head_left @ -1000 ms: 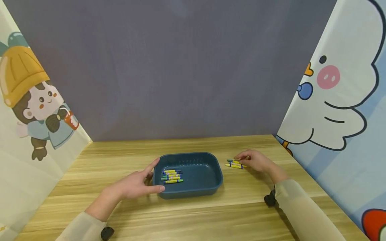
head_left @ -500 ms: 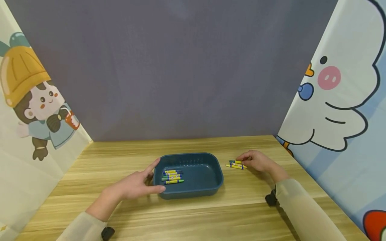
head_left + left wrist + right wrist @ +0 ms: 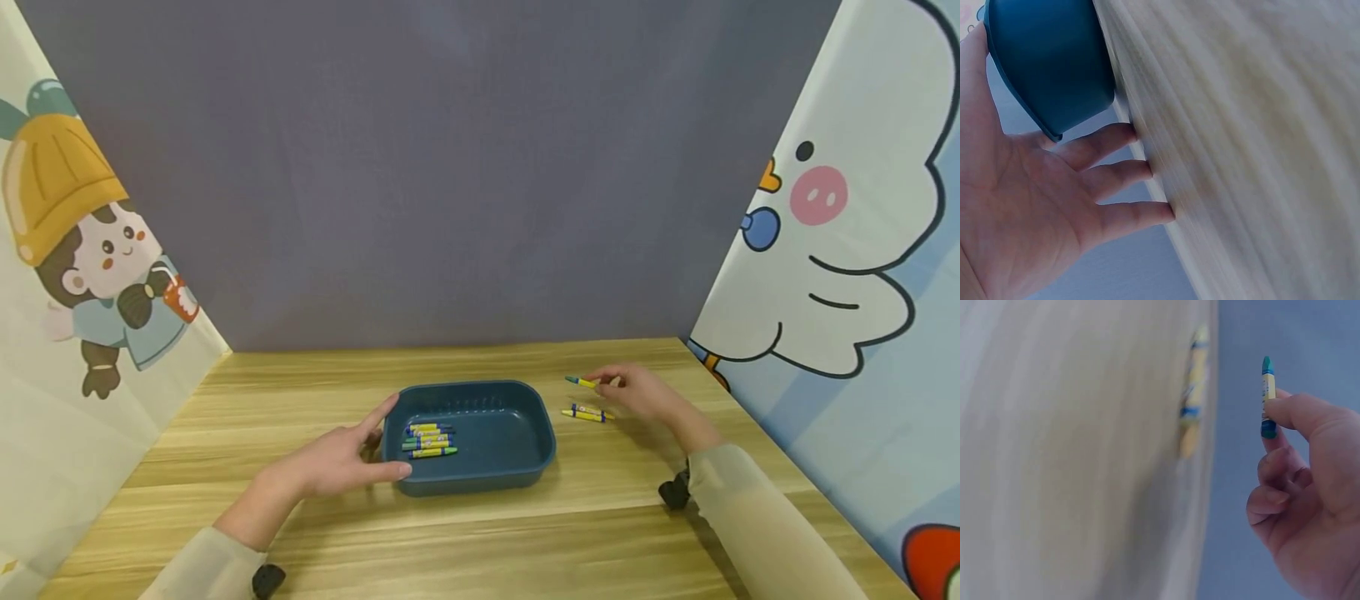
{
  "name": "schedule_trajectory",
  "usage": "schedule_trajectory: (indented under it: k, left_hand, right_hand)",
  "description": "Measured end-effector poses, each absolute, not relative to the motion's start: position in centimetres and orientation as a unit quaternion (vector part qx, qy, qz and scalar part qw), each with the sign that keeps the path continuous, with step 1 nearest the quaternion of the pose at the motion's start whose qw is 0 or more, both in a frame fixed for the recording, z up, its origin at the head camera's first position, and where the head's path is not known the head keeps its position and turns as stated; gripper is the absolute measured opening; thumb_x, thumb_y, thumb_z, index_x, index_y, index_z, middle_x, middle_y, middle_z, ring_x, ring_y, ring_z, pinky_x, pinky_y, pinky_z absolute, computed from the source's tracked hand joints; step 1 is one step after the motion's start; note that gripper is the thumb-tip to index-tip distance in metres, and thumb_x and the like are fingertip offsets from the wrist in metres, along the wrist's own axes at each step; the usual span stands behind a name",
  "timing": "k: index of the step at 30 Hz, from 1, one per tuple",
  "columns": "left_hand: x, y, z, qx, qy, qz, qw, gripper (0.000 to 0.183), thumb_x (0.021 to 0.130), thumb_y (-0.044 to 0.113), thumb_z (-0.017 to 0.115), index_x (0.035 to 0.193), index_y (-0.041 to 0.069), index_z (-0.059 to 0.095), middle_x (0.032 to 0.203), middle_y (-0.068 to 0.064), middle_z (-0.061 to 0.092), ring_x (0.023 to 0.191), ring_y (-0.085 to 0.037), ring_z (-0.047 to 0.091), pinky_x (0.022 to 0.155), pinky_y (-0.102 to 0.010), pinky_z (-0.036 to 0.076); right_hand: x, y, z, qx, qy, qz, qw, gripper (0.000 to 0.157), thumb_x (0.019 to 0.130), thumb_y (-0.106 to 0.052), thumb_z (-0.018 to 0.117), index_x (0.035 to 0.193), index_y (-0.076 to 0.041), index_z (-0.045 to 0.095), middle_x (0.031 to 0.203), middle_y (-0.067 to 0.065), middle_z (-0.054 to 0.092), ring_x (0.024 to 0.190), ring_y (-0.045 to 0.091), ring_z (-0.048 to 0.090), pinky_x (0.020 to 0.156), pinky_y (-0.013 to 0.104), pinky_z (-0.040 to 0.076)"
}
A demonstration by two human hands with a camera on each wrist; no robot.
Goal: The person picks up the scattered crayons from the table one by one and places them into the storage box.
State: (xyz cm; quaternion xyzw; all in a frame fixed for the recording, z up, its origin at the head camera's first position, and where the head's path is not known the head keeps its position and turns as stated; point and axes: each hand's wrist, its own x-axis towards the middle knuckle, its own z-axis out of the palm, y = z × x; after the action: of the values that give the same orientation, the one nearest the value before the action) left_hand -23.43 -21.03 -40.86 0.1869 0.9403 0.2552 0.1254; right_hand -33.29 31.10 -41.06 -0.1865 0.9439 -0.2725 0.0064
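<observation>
My right hand (image 3: 636, 393) pinches a green crayon (image 3: 1269, 390) with a yellow wrapper between thumb and index finger, lifted above the table. In the right wrist view its other fingers curl in beneath the crayon. Two more yellow-wrapped crayons (image 3: 588, 414) lie side by side under that hand, right of the tray. My left hand (image 3: 333, 461) spans the left end of a dark blue tray (image 3: 480, 482), thumb and index finger stretched along its rim. In the left wrist view the remaining fingertips (image 3: 1163, 212) touch the table. Several crayons (image 3: 431, 450) lie in a row inside the tray's left part.
The wood-grain table (image 3: 480, 542) ends at a grey back panel (image 3: 457, 208). Printed side panels stand at left and right, one with a cartoon child (image 3: 112, 250), the other with a white cartoon bird (image 3: 862, 208). Each wrist carries a small black device (image 3: 675, 492).
The right hand has lifted the green crayon up and away from the other two, which stay on the table. The left hand and tray keep their place.
</observation>
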Motion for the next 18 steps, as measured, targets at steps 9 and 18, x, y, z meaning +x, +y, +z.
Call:
schedule_trajectory:
  k: [9,18]
  left_hand:
    - [-23.4,-21.1,-40.9,0.183,0.941,0.254,0.126,0.114,0.094,0.075,0.072,0.179,0.034,0.007,0.154,-0.022,0.065,0.142,-0.044,0.061,0.117,-0.066,0.047]
    - [-23.5,-21.1,-40.8,0.189,0.940,0.256,0.123,0.114,0.095,0.074,0.072,0.179,0.032,0.007,0.153,-0.020,0.066,0.142,-0.045,0.061,0.118,-0.067,0.046]
  right_hand:
    - [-31.5,25.6,-37.5,-0.238,0.924,-0.299,-0.012,0.029,0.110,-0.020,0.067,0.137,-0.017,0.078,0.114,0.007,0.074,0.058,0.009,0.045,0.054,0.028,0.042]
    - [-30.1,20.3,-36.6,-0.288,0.902,-0.321,0.000,0.028,0.110,-0.019,0.069,0.136,-0.023,0.079,0.116,0.005,0.070,0.060,0.011,0.050,0.054,0.028,0.045]
